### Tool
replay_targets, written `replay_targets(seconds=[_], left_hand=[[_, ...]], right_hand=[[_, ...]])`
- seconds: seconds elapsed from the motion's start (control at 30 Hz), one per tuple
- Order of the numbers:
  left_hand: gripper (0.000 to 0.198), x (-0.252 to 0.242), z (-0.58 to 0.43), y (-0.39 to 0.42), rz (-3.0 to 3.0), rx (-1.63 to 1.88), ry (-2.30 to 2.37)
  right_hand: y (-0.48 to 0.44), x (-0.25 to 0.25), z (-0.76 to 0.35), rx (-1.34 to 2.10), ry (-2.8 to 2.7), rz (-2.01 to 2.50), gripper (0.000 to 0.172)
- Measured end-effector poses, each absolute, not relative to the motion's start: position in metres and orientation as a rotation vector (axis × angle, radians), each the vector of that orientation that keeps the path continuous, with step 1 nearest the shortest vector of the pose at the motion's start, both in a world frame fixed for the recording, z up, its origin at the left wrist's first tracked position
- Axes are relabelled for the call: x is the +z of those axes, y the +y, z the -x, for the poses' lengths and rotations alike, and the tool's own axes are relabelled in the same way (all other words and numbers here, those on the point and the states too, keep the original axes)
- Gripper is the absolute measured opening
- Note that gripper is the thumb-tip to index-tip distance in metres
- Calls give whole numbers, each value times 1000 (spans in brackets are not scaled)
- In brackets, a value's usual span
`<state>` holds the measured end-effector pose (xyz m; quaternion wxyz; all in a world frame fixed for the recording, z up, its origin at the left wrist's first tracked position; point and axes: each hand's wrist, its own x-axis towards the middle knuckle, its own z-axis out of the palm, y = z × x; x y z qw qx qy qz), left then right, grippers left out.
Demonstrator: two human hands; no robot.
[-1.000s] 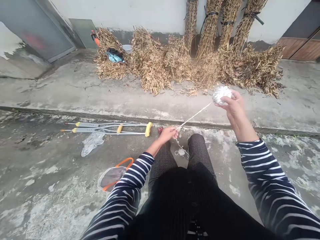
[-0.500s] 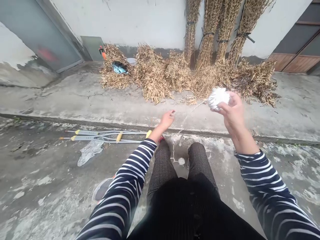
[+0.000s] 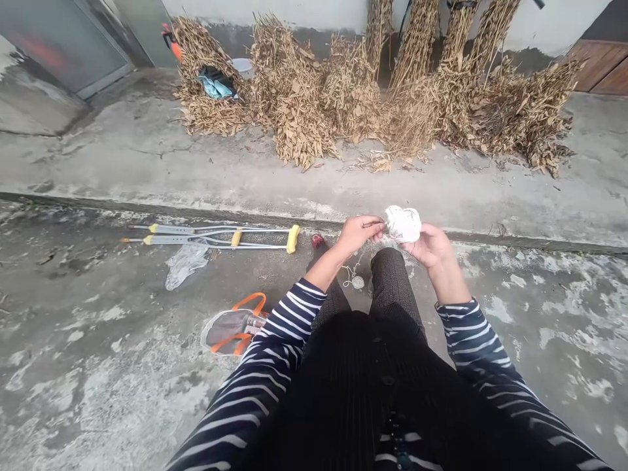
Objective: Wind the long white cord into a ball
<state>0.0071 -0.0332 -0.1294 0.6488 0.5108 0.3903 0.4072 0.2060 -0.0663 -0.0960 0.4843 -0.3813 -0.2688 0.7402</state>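
Observation:
A rounded white bundle that looks like a ball of yarn (image 3: 404,224) is in front of me, above my knees. My right hand (image 3: 430,246) grips it from the right side, fingers underneath. At its left edge, my left hand (image 3: 363,233) is closed in a pinch on the yarn; the exact strand is too small to make out. Below the hands, a small pale round piece (image 3: 358,282) lies on the ground between my legs, with a thin white cord (image 3: 349,269) looped beside it.
Crutches (image 3: 220,238) lie left of my feet, with a clear plastic bag (image 3: 186,263) against them. Closer in is a mesh bag with orange handles (image 3: 228,330). Past the low concrete step (image 3: 206,167), dried plant bundles (image 3: 304,111) line the wall.
My right hand has brought the yarn down and left, toward the middle. My left hand, previously apart from it, has moved right and now pinches at its edge. The view has tilted downward.

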Motion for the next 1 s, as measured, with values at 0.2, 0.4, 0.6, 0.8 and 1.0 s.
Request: replay_targets(seconds=[0.2,0.4,0.6,0.8,1.0], left_hand=[[10,-108,2,-38,-1200,882,853],[12,-109,-2,-37,-1192,824,947],[13,-133,3,-36,-1067,784,1046],[28,-138,7,-45,-1068,791,813],[58,-106,-5,-35,-1106,908,625]], right_hand=[[-77,-105,-210,1761,-786,889,61],[-82,-98,-203,1746,-828,863,62],[-82,-66,-217,1521,-986,911,58],[-71,-43,-224,1541,-1069,930,55],[-61,-56,-216,1706,-1047,758,53]])
